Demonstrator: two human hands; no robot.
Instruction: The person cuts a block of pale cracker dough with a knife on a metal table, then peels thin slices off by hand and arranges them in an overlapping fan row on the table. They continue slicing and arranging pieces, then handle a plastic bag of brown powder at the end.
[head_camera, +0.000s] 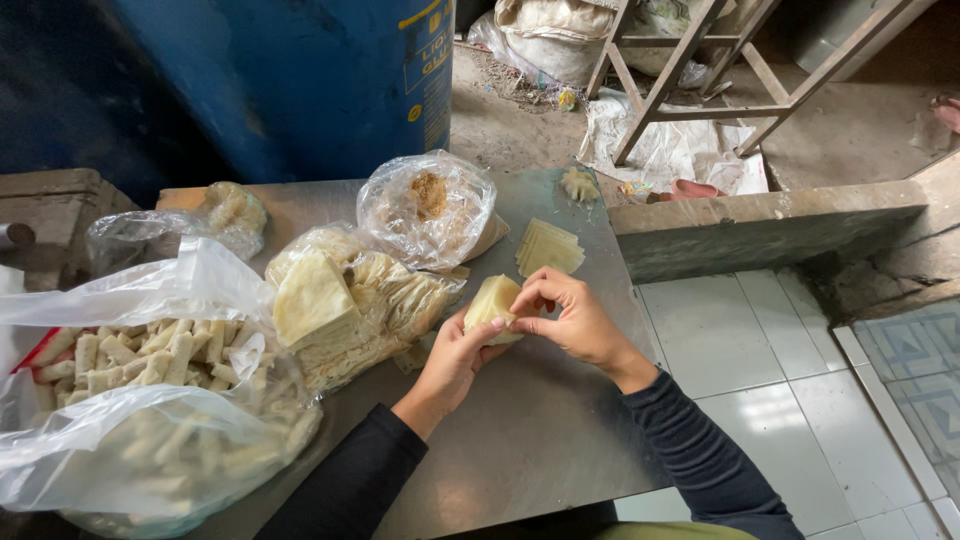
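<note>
Both hands hold one pale wrapper stack
Left hand (455, 358) supports the wrapper stack (489, 303) from below; right hand (572, 318) pinches its top; near the table (520, 440) middle.

A rough, small-scale food-preparation workshop: a worn metal worktable (540, 440) carries plastic bags of pastry wrappers (345, 300) and rolled snacks (150, 360), a big blue drum (300, 80) stands at eleven o'clock, and sacks (550, 35) lie on the dirty concrete floor (510, 125) at twelve.
</note>
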